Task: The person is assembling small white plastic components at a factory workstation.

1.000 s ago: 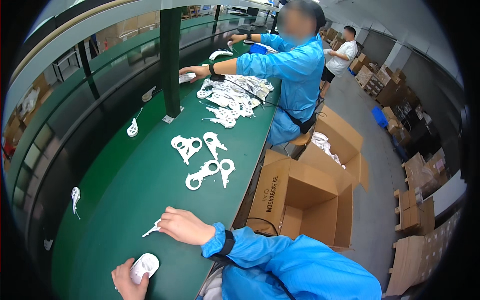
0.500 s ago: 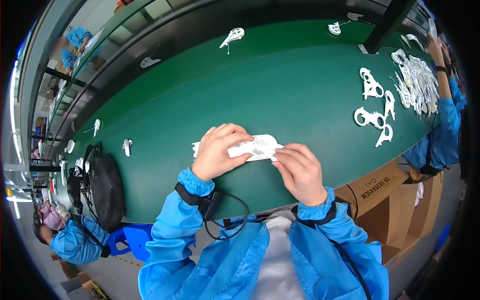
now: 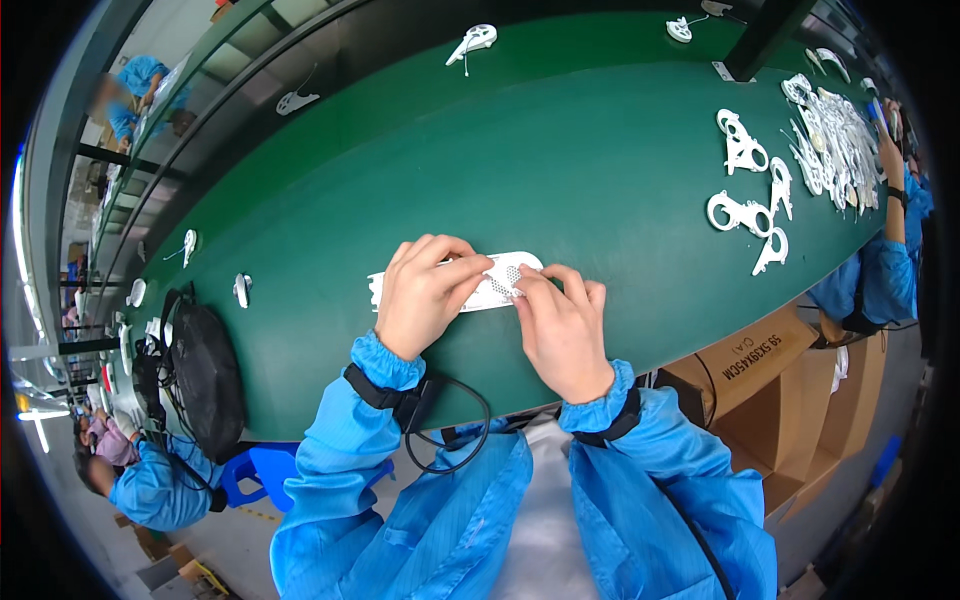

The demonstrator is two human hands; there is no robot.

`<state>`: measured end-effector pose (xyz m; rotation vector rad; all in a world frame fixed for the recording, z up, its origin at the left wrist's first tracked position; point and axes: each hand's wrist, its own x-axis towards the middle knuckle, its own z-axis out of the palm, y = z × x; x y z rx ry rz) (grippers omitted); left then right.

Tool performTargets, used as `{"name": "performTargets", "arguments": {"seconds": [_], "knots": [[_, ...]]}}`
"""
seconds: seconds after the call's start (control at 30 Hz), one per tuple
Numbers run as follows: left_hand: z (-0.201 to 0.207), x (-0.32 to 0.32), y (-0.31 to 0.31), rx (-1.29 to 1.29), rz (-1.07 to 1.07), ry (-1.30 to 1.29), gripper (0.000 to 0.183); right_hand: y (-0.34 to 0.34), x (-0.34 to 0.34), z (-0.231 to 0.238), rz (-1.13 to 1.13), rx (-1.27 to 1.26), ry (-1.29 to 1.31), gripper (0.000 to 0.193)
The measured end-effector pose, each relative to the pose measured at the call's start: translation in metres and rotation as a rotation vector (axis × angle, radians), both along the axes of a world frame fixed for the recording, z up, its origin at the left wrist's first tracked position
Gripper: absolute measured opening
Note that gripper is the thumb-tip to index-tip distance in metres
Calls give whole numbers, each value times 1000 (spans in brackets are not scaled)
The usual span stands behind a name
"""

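Observation:
A flat white plastic part [image 3: 517, 261] with a rounded right end and a patch of small holes lies on the green table in front of me. My left hand [image 3: 425, 298] grips its left and middle portion, thumb and forefinger drawn together over its face. Its ridged left end shows beyond that hand. At the perforated end, the fingertips and thumb of my right hand [image 3: 563, 330] are pinched against the part. Whether a smaller piece sits under those fingertips is hidden.
Several white ring-shaped plastic pieces [image 3: 742, 214] lie to the right, before a heap of similar parts [image 3: 838, 150] near a co-worker's arm [image 3: 893, 170]. A black bag [image 3: 207, 375] rests on the left. Open cardboard boxes [image 3: 755, 365] stand below the table's right edge.
My right hand has moved left from the part's right end onto its perforated face. My left hand's fingers have drawn closer together. The co-worker's hand on the right has come down.

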<state>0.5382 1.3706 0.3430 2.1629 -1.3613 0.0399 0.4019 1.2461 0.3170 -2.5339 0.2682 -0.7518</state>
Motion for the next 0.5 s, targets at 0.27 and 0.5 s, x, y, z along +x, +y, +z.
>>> {"name": "performTargets", "arguments": {"seconds": [0.27, 0.5], "knots": [[14, 3, 0, 103, -120, -42, 32, 5, 2, 24, 12, 81, 215, 25], [5, 5, 5, 158, -233, -207, 42, -5, -16, 15, 164, -104, 302, 47]]}}
